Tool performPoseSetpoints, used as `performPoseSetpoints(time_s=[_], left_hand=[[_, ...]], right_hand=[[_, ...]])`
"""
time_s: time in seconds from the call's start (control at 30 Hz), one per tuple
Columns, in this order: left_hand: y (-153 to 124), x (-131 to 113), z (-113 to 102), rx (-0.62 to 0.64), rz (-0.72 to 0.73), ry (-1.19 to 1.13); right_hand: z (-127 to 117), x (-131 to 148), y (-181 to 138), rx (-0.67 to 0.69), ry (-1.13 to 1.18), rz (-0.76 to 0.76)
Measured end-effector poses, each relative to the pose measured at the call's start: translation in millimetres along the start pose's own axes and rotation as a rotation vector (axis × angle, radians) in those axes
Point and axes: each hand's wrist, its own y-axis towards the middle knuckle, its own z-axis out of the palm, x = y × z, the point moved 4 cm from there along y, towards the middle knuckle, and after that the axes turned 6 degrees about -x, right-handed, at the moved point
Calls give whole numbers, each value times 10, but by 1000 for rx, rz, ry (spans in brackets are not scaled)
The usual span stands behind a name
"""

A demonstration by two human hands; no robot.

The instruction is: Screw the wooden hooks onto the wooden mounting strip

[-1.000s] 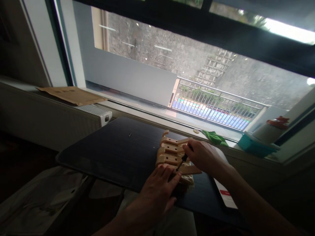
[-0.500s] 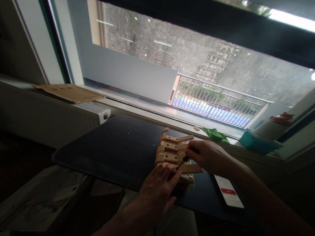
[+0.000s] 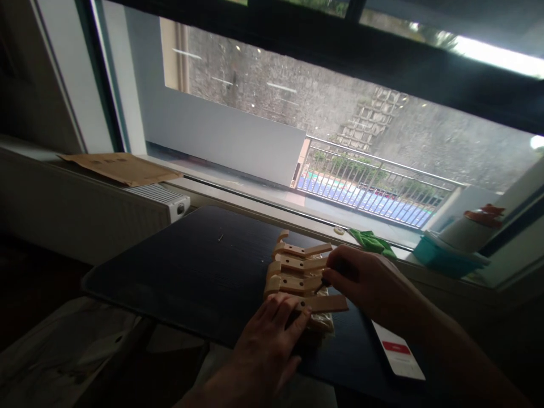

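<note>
On the dark table lies a row of several pale wooden hooks (image 3: 294, 265), each with dark screw holes and a curled end at the left. Under them is clear plastic wrapping (image 3: 322, 323). My left hand (image 3: 272, 326) is closed over the curled end of the nearest wooden hook (image 3: 325, 304), one hole showing by its fingertips. My right hand (image 3: 355, 269) grips a screwdriver (image 3: 319, 288), mostly hidden in the fist. Its thin dark shaft slants down left above the nearest hooks, and whether its tip touches anything I cannot tell.
A phone (image 3: 397, 351) lies at the table's (image 3: 170, 277) right side. One small screw (image 3: 220, 237) rests at the back left. On the windowsill are a green cloth (image 3: 372, 242), a tape roll (image 3: 339, 230) and a teal container (image 3: 446, 254). A brown envelope (image 3: 123, 168) covers part of the radiator.
My right hand has drawn the screwdriver back from the nearest hook, uncovering its hole. My left hand stays on that hook. The view has tilted slightly upward.
</note>
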Motion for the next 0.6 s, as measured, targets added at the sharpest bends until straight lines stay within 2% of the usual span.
performPoseSetpoints(time_s=[0.07, 0.17, 0.23, 0.3, 0.37, 0.5, 0.6], left_hand=[[-2, 20, 31, -27, 9, 28], [-4, 55, 99, -102, 31, 65], [-7, 73, 150, -200, 63, 70], [-16, 90, 197, -315, 75, 76], [-26, 107, 244, -376, 49, 90], [-35, 121, 293, -358, -31, 156], [-35, 110, 263, -363, -27, 214]], right_hand=[[37, -31, -19, -64, 9, -9], [120, -73, -34, -232, 7, -51], [182, -75, -34, -347, 28, -121], [253, -69, -27, -406, 65, -200], [320, -76, -15, -417, 93, -250], [398, -153, 1, -407, 116, -281], [422, -226, 10, -401, 125, -281]])
